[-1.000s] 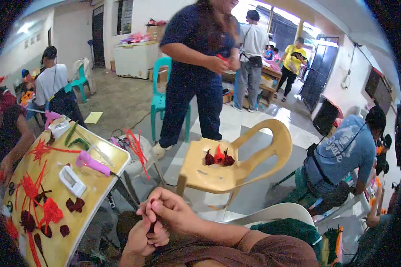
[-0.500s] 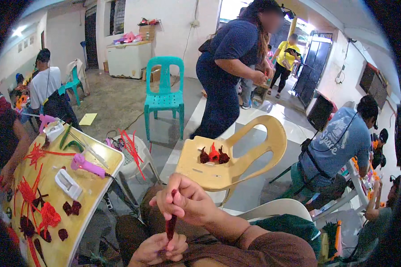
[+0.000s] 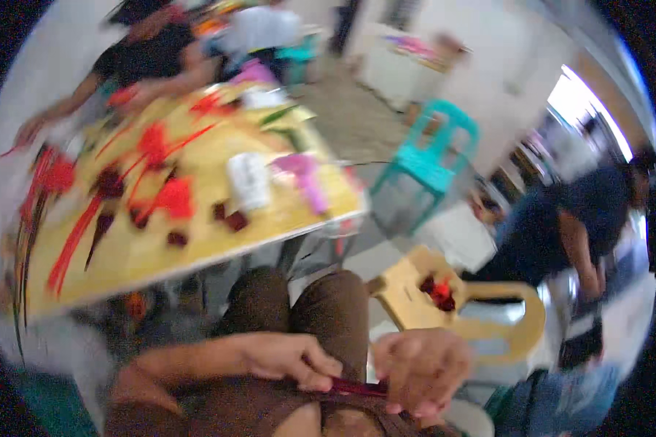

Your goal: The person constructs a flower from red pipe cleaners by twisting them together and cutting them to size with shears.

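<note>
In front of my lap, a slender dark red piece (image 3: 358, 386) lies roughly level between my hands. My left hand (image 3: 291, 362) pinches its left end between thumb and fingers. My right hand (image 3: 424, 368) is closed around the other end, its fingers curled and smeared by motion. What the piece is made of is too blurred to tell. On the yellow table (image 3: 138, 266) at the left lie a bright red flower-like piece (image 3: 173, 198), small dark red pieces (image 3: 235, 221) and long red strips (image 3: 76, 237).
A pink glue gun (image 3: 302, 178) and a white block-like holder (image 3: 248, 180) rest near the table's right end. A cream chair (image 3: 408, 280) at my right bears red and dark red pieces. Beyond stands a teal chair (image 3: 431, 156). A co-worker (image 3: 146, 62) reaches across the table's far side.
The view has swung left toward the table. My hands went from holding the dark red piece upright, right above left, to side by side with it level.
</note>
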{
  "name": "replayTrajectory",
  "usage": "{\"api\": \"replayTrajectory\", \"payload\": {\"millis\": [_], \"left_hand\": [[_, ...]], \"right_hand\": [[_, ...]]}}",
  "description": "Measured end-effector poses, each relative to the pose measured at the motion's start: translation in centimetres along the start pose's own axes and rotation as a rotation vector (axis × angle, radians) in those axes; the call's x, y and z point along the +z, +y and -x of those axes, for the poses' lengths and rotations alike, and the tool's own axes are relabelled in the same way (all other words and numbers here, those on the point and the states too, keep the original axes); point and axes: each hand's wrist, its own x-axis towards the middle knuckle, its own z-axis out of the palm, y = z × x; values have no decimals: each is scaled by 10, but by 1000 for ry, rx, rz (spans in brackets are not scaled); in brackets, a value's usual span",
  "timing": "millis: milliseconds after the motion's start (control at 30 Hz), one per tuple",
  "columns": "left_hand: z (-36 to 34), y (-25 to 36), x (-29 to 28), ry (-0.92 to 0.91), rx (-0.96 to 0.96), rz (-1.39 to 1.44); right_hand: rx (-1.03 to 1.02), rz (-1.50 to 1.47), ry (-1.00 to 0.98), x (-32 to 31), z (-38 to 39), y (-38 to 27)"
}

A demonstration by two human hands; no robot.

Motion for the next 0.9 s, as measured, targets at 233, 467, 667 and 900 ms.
{"api": "replayTrajectory", "payload": {"millis": [233, 467, 667, 900], "left_hand": [[61, 44, -23, 634, 328, -242], [1, 13, 2, 303, 765, 308], [15, -19, 0, 349, 783, 822], [26, 17, 0, 682, 1111, 570]], "right_hand": [[-6, 623, 701, 27, -14, 41], [-130, 454, 918, 39, -13, 87], [-281, 639, 975, 35, -15, 106], [104, 888, 756, 66, 9, 167]]}}
